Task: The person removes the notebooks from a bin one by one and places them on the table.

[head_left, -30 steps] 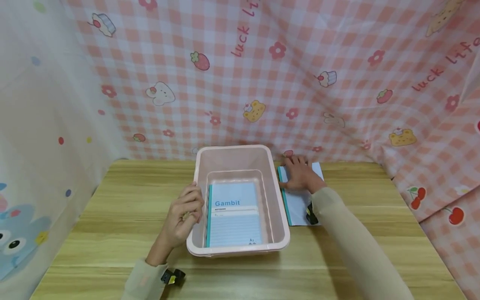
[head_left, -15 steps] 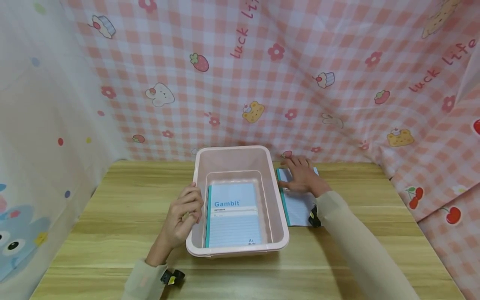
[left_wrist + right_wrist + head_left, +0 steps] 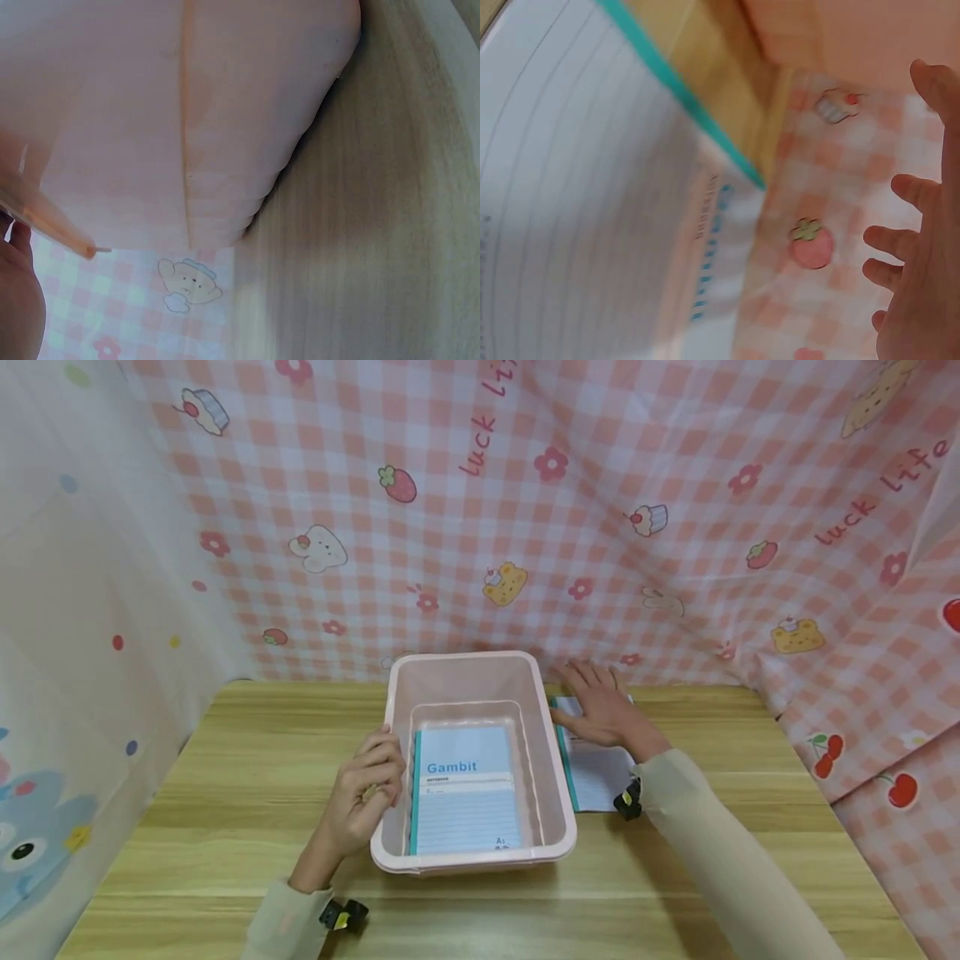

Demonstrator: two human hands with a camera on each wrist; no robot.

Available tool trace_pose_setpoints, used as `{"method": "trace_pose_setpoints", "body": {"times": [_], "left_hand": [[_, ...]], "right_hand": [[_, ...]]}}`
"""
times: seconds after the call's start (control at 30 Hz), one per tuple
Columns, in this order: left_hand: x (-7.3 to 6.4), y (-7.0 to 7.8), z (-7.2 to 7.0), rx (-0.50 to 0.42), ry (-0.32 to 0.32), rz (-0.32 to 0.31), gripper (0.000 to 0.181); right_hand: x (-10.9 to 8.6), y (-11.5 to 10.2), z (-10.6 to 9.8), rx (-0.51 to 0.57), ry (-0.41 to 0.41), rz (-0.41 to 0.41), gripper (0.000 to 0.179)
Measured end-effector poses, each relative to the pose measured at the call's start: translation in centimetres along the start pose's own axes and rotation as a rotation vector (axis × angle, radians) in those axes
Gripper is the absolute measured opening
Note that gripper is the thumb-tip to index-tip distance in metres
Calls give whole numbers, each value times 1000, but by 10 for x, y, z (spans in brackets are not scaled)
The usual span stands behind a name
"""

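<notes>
A pale pink plastic bin (image 3: 465, 681) stands on the table in the head view, with a blue notebook (image 3: 465, 814) marked "Gambit" lying flat inside. My left hand (image 3: 367, 789) grips the bin's left rim with curled fingers. In the left wrist view that hand (image 3: 19, 300) shows at the rim, beside the bin's outer wall (image 3: 262, 90). Right of the bin lies a second notebook (image 3: 597, 777) with a teal spine. Above its far half is my right hand (image 3: 606, 708), fingers straight and spread. The right wrist view shows this hand (image 3: 922, 232) apart from the notebook cover (image 3: 592, 202).
The wood-grain table (image 3: 735, 793) runs back to a pink checked cloth (image 3: 450, 527) hanging behind it. A pale printed cloth (image 3: 112, 568) hangs at the left. Small black cameras (image 3: 628, 799) are strapped to both wrists.
My right hand has let go of the right notebook and lifted, its fingers straightening. That notebook's far edge has come down flat. My left hand stays on the rim.
</notes>
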State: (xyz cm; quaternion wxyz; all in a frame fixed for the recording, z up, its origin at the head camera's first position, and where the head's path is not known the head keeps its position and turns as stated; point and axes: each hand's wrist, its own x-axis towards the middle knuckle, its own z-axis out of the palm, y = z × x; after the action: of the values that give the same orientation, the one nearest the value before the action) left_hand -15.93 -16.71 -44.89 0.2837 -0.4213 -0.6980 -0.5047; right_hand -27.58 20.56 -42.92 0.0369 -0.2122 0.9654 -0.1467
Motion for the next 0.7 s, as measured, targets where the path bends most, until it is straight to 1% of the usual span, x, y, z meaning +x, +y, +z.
{"method": "trace_pose_setpoints", "body": {"times": [0.2,0.5,0.7], "left_hand": [[0,1,-1,4,-4,-9,31],[0,0,-1,0,1,-4,31],[0,0,-1,4,-5,-9,32]], "right_hand": [[-3,-12,-12,2,42,-17,78],[-9,-24,-29,-9,57,-17,76],[-11,-25,-37,-11,77,21,82]]}}
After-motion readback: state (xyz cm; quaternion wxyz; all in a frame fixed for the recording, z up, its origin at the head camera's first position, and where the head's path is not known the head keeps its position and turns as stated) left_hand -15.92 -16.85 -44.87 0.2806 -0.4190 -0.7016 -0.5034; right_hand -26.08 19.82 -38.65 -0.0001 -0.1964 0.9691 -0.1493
